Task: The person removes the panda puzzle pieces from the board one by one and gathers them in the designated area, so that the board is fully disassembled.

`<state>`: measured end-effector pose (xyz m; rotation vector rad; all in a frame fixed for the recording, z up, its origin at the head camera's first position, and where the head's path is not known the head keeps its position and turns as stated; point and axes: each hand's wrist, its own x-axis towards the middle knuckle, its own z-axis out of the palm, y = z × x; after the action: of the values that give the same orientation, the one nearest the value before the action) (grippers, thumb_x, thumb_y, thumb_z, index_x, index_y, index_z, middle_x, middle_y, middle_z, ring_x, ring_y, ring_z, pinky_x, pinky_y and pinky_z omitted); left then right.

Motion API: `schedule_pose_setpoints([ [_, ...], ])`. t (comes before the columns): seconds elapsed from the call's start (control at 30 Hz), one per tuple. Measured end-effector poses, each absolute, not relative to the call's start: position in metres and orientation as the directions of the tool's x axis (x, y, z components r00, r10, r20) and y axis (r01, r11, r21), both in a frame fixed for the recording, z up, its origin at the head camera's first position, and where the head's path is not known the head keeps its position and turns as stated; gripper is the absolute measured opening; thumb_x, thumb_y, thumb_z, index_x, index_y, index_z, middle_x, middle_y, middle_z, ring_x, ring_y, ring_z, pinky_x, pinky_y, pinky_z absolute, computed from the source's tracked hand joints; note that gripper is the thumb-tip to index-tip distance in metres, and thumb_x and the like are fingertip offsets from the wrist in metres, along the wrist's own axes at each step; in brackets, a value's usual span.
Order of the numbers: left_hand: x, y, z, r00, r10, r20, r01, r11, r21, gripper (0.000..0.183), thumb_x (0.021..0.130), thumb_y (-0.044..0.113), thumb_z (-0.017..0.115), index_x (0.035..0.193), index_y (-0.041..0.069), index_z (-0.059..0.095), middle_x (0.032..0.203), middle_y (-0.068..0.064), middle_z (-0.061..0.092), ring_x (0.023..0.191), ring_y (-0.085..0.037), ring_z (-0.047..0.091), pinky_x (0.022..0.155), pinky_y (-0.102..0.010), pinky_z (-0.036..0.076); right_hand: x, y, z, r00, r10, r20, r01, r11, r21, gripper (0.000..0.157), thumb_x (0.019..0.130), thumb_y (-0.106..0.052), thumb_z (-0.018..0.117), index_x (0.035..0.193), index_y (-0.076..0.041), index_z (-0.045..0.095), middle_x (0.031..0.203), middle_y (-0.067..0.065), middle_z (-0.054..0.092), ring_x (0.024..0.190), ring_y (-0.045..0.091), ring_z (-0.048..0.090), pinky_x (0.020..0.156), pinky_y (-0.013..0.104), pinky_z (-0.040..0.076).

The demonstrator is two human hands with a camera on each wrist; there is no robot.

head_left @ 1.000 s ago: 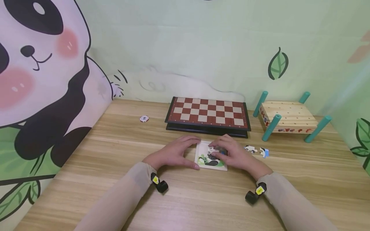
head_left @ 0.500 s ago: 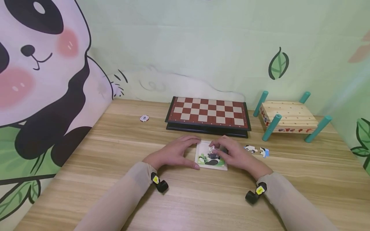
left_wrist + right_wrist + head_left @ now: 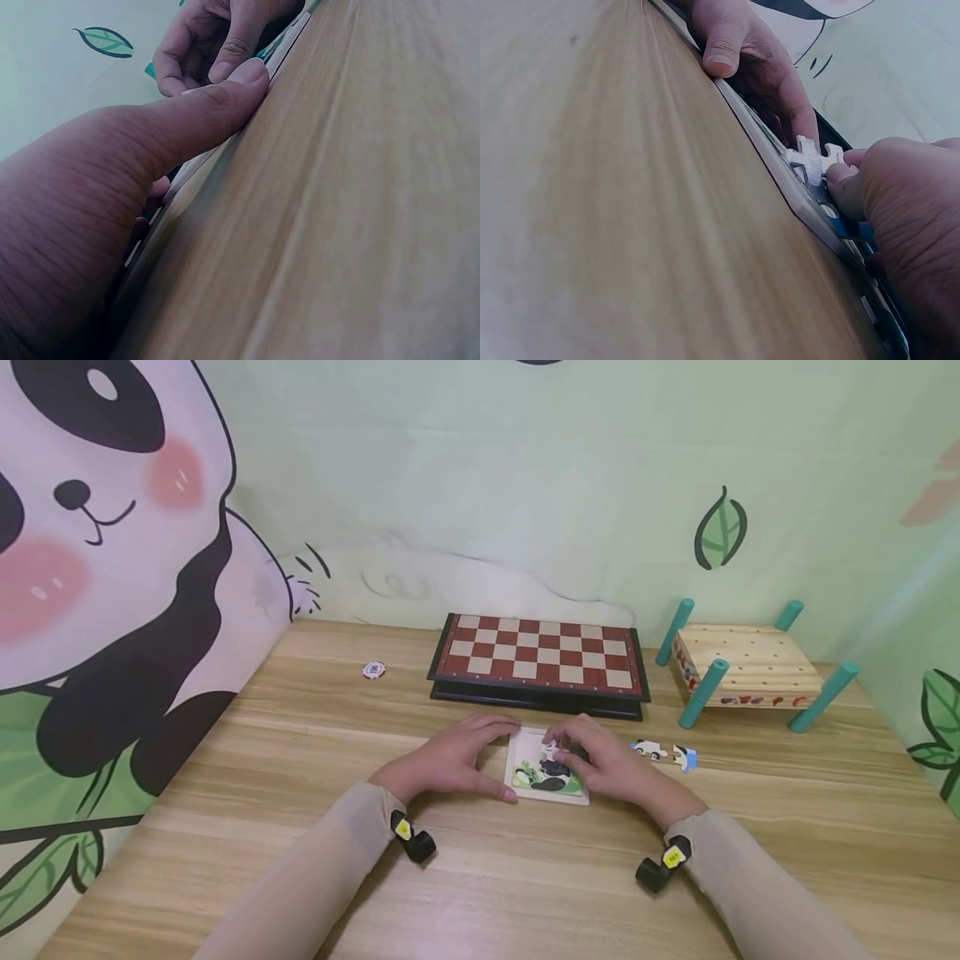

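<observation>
A small jigsaw puzzle tray [image 3: 532, 792] with a pale rim lies on the table, and panda and green leaf pieces fill its lower part. My left hand [image 3: 457, 757] holds its left side, thumb at the near corner and fingers at the far one; the left thumb [image 3: 217, 105] lies along the rim. Over the tray, my right hand [image 3: 611, 762] pinches a jigsaw piece [image 3: 808, 161] between thumb and fingers. That piece looks white and is tilted up from the tray in the right wrist view. The right hand hides the tray's upper right part.
Two loose jigsaw pieces, one white and black [image 3: 648, 749] and one with blue [image 3: 685, 758], lie right of the tray. Behind stands a chessboard box [image 3: 537, 652]. A pegged wooden stand [image 3: 750, 664] is at back right, a poker chip [image 3: 373, 670] at back left.
My right fingers have drawn back slightly toward the upper right with the jigsaw piece, showing more of the panda picture. The left hand and the tray stay in place.
</observation>
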<state>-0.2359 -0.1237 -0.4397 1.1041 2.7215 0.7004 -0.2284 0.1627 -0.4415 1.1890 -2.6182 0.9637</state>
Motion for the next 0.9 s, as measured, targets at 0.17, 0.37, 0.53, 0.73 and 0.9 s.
schedule_pose_setpoints([
  [0.17,-0.2358,-0.124,-0.4398,-0.729,0.682,0.057,0.624,0.629,0.464,0.103,0.071,0.081,0.069,0.153,0.025,0.041,0.157,0.01,0.036,0.145,-0.013,0.03,0.118,-0.042,0.029,-0.2281,0.1621,-0.44,-0.699,-0.641,0.317,-0.695,0.502,-0.515,0.019,0.099,-0.013,0.065,0.116,-0.021,0.063,0.106,-0.008,0.061,0.095,0.011,0.053,0.081,0.035,0.052],
  [0.37,-0.2357,-0.1239,-0.4402,-0.728,0.682,0.061,0.625,0.626,0.466,0.103,0.071,0.081,0.069,0.153,0.025,0.041,0.158,0.009,0.036,0.146,-0.014,0.03,0.118,-0.042,0.028,-0.2277,0.1618,-0.439,-0.697,-0.638,0.326,-0.692,0.48,-0.54,0.018,0.098,-0.011,0.066,0.114,-0.019,0.064,0.103,-0.009,0.061,0.093,0.011,0.054,0.08,0.034,0.051],
  [0.53,-0.2354,-0.1238,-0.4397,-0.73,0.68,0.063,0.623,0.626,0.468,0.103,0.071,0.08,0.07,0.153,0.025,0.042,0.157,0.009,0.037,0.145,-0.013,0.03,0.118,-0.041,0.028,-0.2273,0.1625,-0.439,-0.703,-0.631,0.329,-0.679,0.456,-0.575,0.022,0.097,-0.007,0.067,0.115,-0.019,0.065,0.102,-0.009,0.061,0.09,0.011,0.056,0.08,0.035,0.052],
  [0.73,-0.2354,-0.1233,-0.4397,-0.731,0.679,0.063,0.623,0.627,0.468,0.103,0.071,0.079,0.07,0.153,0.025,0.042,0.157,0.009,0.037,0.145,-0.014,0.03,0.118,-0.042,0.028,-0.2284,0.1635,-0.4394,-0.674,-0.648,0.355,-0.708,0.43,-0.561,0.028,0.095,-0.003,0.067,0.117,-0.021,0.069,0.11,-0.009,0.066,0.095,0.01,0.056,0.083,0.034,0.052],
  [0.9,-0.2354,-0.1233,-0.44,-0.729,0.682,0.062,0.624,0.623,0.472,0.103,0.071,0.08,0.07,0.153,0.025,0.041,0.157,0.008,0.037,0.146,-0.016,0.031,0.118,-0.044,0.029,-0.2275,0.165,-0.4374,-0.687,-0.641,0.342,-0.696,0.448,-0.561,0.025,0.095,-0.001,0.067,0.111,-0.021,0.065,0.106,-0.01,0.063,0.097,0.011,0.056,0.084,0.036,0.053],
])
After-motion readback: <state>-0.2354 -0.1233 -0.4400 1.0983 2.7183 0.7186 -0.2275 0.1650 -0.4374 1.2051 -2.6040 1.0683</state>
